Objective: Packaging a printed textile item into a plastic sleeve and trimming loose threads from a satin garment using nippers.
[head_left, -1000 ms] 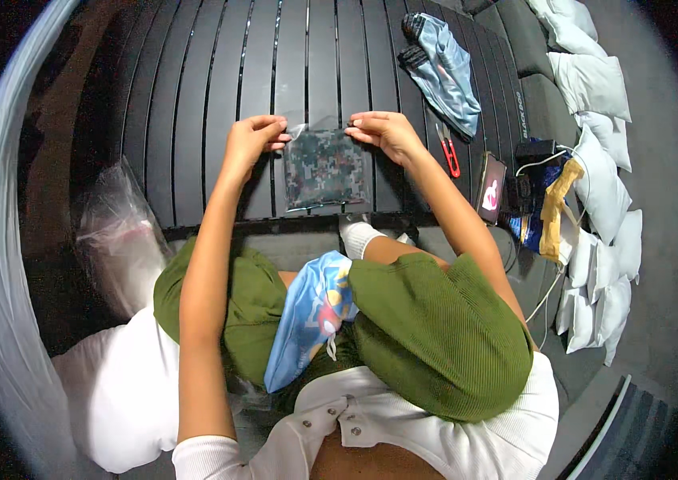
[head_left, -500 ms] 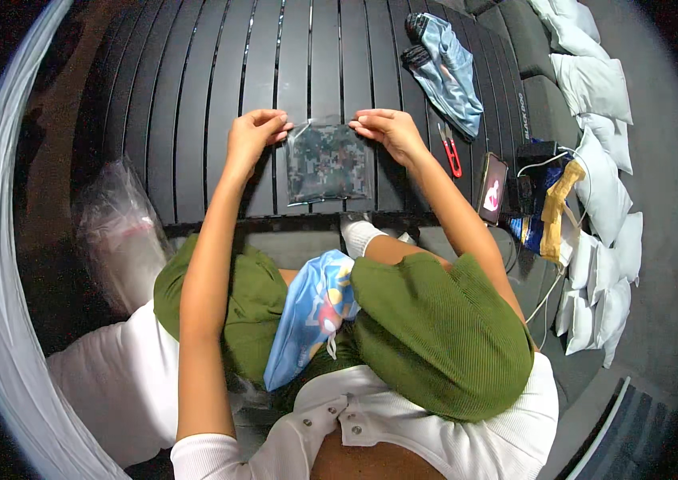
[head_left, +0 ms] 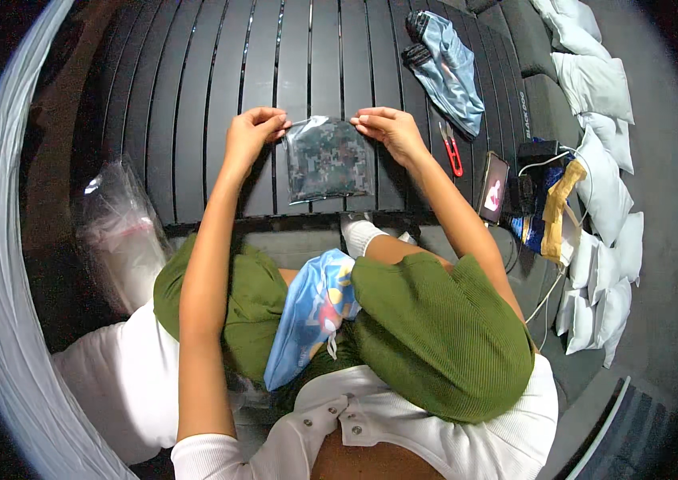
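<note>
A clear plastic bag (head_left: 329,164) holding a folded camouflage cloth lies on the black slatted table (head_left: 195,104), near its front edge. At the bag's upper left corner my left hand (head_left: 256,134) pinches the film between thumb and fingers. My right hand (head_left: 391,132) does the same at the upper right corner, so the top edge is held between both. Light glints off the plastic along that edge. Across my lap, between the green shorts, rests a light blue printed cloth pouch (head_left: 312,316).
Blue cloth pieces with black trim (head_left: 447,72) lie at the table's far right, near red-handled thread snips (head_left: 452,150). A phone (head_left: 494,188) stands at the right edge. Clear plastic bags (head_left: 127,232) sit at the left; white pillows (head_left: 595,88) line the right side.
The top edge of the bag has bowed upward slightly and catches more light. Both hands keep their pinch and have barely moved.
</note>
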A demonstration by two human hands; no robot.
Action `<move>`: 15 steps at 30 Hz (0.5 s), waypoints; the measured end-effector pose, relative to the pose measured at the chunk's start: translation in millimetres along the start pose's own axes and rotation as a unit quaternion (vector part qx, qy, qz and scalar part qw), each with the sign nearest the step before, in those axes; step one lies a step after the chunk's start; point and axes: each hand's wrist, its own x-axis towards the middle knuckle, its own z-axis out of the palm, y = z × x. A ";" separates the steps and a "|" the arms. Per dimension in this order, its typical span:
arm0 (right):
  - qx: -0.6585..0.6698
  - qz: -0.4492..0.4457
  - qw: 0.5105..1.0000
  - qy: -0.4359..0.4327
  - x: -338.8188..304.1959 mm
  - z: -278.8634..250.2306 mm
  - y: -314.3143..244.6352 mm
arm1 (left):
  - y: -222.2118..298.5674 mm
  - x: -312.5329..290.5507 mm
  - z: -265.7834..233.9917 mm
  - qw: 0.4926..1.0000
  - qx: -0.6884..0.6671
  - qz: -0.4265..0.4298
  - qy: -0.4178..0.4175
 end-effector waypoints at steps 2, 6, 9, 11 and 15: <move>0.008 0.008 1.000 0.001 -0.2 0.1 -0.1 | -1.8 0.9 -0.3 1.000 -0.023 0.001 -0.002; -0.018 0.019 1.000 0.004 -0.4 -3.0 -2.9 | -5.0 2.0 -1.2 1.000 0.006 0.017 -0.005; -0.027 0.023 0.999 -0.002 0.4 -6.1 -3.4 | -5.8 2.7 -1.1 1.000 0.003 0.021 -0.004; -0.057 0.011 0.998 -0.009 1.2 -8.0 -2.5 | -6.2 3.2 -1.5 1.000 0.014 0.026 -0.003; -0.070 -0.001 0.997 -0.011 1.5 -9.0 0.3 | -6.9 3.6 -1.1 1.000 0.001 0.020 -0.002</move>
